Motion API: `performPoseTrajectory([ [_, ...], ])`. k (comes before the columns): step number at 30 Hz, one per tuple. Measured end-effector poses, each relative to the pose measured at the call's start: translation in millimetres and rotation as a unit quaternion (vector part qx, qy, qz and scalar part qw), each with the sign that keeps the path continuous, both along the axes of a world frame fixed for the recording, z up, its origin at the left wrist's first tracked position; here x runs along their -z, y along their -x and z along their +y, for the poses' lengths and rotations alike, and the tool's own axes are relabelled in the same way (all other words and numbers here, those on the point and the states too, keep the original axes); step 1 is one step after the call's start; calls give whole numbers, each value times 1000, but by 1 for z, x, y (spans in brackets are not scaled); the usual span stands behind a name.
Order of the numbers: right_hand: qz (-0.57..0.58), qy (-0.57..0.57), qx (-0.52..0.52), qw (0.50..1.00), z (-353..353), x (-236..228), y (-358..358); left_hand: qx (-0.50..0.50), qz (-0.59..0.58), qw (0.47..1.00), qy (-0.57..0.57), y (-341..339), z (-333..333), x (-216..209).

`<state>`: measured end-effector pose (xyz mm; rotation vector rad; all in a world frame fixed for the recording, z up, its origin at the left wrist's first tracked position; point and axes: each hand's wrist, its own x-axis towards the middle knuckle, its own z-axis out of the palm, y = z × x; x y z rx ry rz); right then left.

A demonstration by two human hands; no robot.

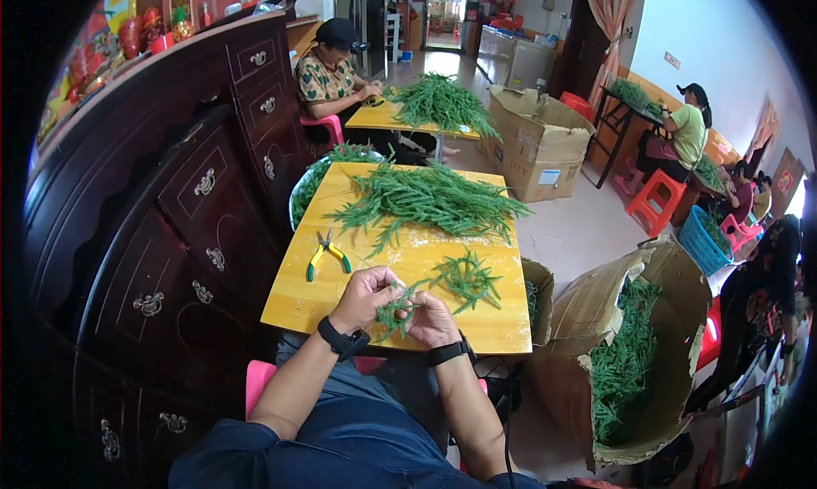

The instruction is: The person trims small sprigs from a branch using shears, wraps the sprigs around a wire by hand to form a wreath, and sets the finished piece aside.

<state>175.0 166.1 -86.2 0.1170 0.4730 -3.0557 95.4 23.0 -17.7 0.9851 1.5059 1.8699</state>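
Observation:
Over the near edge of a yellow table (294,297), my left hand (372,295) and my right hand (431,320) are close together. Between them is a green artificial sprig (391,317), bent into a curve, with the fingers of both hands closed on it. Just beyond my right hand lies a loose ring of green sprigs (467,280). Pliers (327,255) with yellow and green handles rest to the left, their handles spread. A large heap of green sprigs (438,200) covers the far part of the table.
At right stands an open cardboard box (570,344) full of greenery. Dark wooden drawers (196,200) line the left side. Ahead, a person (332,80) sits at another yellow table (370,117); a second carton (536,140) is beside it. More people sit at the right.

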Motion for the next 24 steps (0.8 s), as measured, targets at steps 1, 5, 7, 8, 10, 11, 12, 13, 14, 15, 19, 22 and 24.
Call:
performPoseTrajectory([
  [1, -13, -12, 11, 1000, -1, -1, 0, -6, -18, 1000, -1, 1, -1, 2],
  [5, -6, -171, 75, 982, 0, -1, 4, -33, -58, 998, -19, 9, 2, 20],
  [7, 4, -242, 100, 965, -4, -1, 7, -67, -71, 994, -40, 17, 4, 33],
  [8, 5, -316, 196, 928, -11, -3, 9, -67, -71, 994, -40, 20, 6, 38],
  [10, 8, -448, 375, 812, -23, -11, 10, -83, -107, 990, -48, 22, 5, 42],
  [11, 9, -448, 374, 812, -25, -16, 8, -91, -125, 987, -51, 22, 5, 44],
  [12, 8, -530, 412, 741, -26, -22, 5, -92, -125, 987, -51, 22, 5, 44],
  [13, 7, -605, 444, 660, -27, -27, 3, -88, -135, 986, -49, 21, 5, 43],
  [14, 6, -672, 471, 571, -27, -29, 2, -84, -144, 985, -47, 20, 5, 43],
  [15, 6, -672, 470, 572, -26, -28, 1, -81, -153, 984, -45, 20, 4, 43],
  [19, 60, -754, 470, 454, -24, -24, -1, -86, -165, 981, -60, 19, 5, 46],
  [22, 37, -742, 424, 517, -21, -15, 4, -87, -180, 978, -62, 18, 4, 43],
  [24, 32, -700, 375, 607, -13, -3, 10, -87, -187, 977, -62, 17, 5, 41],
])
